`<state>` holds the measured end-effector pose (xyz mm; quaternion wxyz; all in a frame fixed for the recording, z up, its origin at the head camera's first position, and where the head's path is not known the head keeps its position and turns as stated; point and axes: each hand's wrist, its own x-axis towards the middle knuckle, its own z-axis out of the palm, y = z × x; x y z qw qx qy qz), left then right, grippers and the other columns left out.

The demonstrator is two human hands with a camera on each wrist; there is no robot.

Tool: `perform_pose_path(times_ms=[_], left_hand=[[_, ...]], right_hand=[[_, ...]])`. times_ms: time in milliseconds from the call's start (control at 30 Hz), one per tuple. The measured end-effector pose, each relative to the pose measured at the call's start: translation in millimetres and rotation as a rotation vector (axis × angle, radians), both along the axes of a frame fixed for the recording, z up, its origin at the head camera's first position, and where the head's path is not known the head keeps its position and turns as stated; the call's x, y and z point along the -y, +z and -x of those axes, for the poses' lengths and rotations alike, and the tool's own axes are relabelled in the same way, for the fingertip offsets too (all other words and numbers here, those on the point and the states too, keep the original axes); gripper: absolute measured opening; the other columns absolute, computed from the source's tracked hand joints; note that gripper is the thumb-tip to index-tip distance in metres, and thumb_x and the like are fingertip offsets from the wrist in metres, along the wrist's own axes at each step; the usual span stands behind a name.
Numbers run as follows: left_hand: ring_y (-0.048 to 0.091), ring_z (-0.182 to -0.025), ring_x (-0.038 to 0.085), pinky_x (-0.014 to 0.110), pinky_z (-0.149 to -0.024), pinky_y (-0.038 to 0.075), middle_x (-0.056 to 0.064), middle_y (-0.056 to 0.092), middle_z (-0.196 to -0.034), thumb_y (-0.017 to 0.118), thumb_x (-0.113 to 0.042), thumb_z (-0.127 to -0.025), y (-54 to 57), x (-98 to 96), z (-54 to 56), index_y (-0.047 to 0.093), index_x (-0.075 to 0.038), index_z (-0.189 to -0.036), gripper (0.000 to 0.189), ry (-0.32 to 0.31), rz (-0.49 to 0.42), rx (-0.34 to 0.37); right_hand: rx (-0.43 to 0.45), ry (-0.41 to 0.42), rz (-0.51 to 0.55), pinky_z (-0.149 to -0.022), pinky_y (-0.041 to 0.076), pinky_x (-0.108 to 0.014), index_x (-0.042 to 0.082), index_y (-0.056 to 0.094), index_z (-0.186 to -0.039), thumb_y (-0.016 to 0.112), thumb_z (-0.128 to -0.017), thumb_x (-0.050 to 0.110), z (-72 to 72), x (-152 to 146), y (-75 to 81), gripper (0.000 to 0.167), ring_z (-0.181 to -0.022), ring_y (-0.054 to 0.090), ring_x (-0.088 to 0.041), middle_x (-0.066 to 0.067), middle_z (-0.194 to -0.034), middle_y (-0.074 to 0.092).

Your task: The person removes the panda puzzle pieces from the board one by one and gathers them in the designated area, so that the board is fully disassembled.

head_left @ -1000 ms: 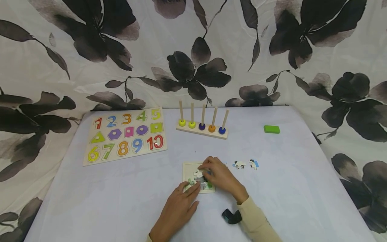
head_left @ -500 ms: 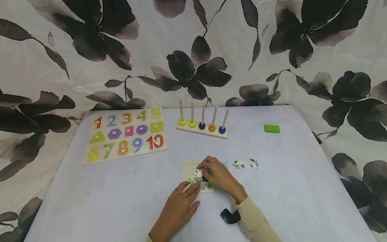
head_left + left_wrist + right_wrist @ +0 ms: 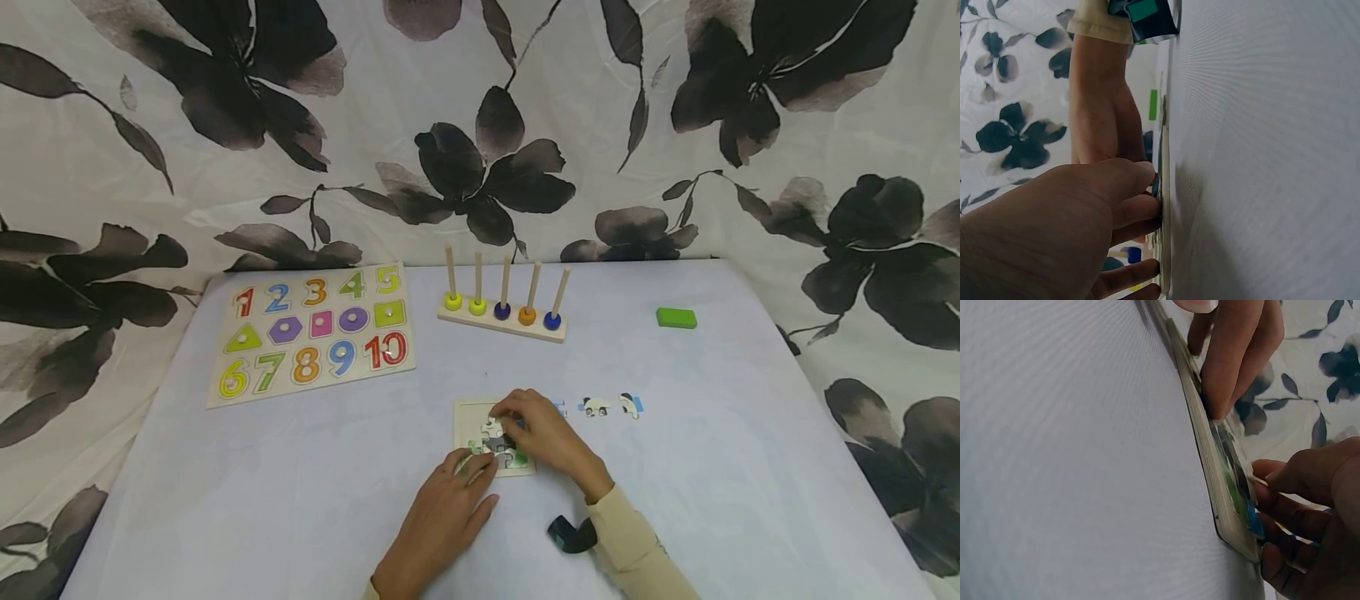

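A small wooden puzzle board (image 3: 468, 410) lies in the middle of the table, partly filled with picture pieces in white, grey and green. My left hand (image 3: 438, 521) rests its extended fingertips on the board's near left side. Over the right side, my right hand (image 3: 547, 435) has thumb and fingers curled at a puzzle piece with a blue edge (image 3: 1255, 524), pinching it at the board's surface. Much of that piece is hidden by the fingers. In the right wrist view, the left fingers (image 3: 1229, 369) press down farther along the board.
Loose puzzle pieces (image 3: 595, 407) lie right of the board, one partly behind the right hand. Behind stand a number board (image 3: 405, 357) and a peg stand with coloured rings (image 3: 502, 323). A green block (image 3: 676, 317) lies at back right. A black strap device (image 3: 572, 535) sits by the right sleeve.
Both hands stay almost in place over the board. The right fingers shift only very slightly; the view itself drifts a little.
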<state>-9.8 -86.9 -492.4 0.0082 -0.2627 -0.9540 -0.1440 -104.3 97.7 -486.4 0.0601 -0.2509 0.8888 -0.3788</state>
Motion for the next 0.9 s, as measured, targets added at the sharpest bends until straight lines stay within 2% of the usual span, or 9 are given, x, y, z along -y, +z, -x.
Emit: perform_pose_path(times_ms=[167,533,667,900], left_hand=[[0.049,-0.120,0.024,0.038,-0.096,0.046,-0.002,0.057,-0.132,0.061,-0.039,-0.092,1.5,-2.3,-0.5,0.062,-0.013,-0.129,0.044,0.008,0.011,-0.012],[0.058,-0.112,0.029,0.041,-0.093,0.048,-0.002,0.055,-0.138,0.065,-0.035,-0.090,4.9,-16.4,0.1,0.067,-0.018,-0.122,0.036,-0.032,0.070,-0.151],[0.056,-0.114,0.029,0.039,-0.090,0.048,-0.003,0.058,-0.135,0.066,-0.035,-0.090,3.1,-21.6,0.7,0.067,-0.020,-0.121,0.035,-0.020,0.074,-0.160],[0.052,-0.114,0.029,0.040,-0.090,0.047,-0.002,0.059,-0.134,0.068,-0.034,-0.088,-0.2,-25.9,1.7,0.067,-0.018,-0.122,0.038,-0.012,0.050,-0.135]], right_hand=[[0.023,-0.009,0.010,-0.077,0.050,-0.031,0.009,0.071,-0.102,0.063,-0.090,0.005,0.6,0,0.6,0.015,-0.086,0.058,-0.010,0.003,-0.094,0.068],[0.038,0.004,0.035,-0.078,0.050,-0.031,0.009,0.071,-0.101,0.061,-0.091,0.006,1.5,0,-1.6,0.015,-0.086,0.058,-0.011,0.002,-0.095,0.069],[0.037,0.002,0.039,-0.077,0.049,-0.031,0.009,0.071,-0.101,0.061,-0.092,0.006,1.5,0,-1.6,0.014,-0.085,0.058,-0.010,0.003,-0.094,0.068],[0.020,0.017,0.063,-0.075,0.049,-0.029,0.008,0.071,-0.100,0.060,-0.091,0.006,2.5,-1,-2.7,0.014,-0.083,0.057,-0.010,0.003,-0.090,0.068]])
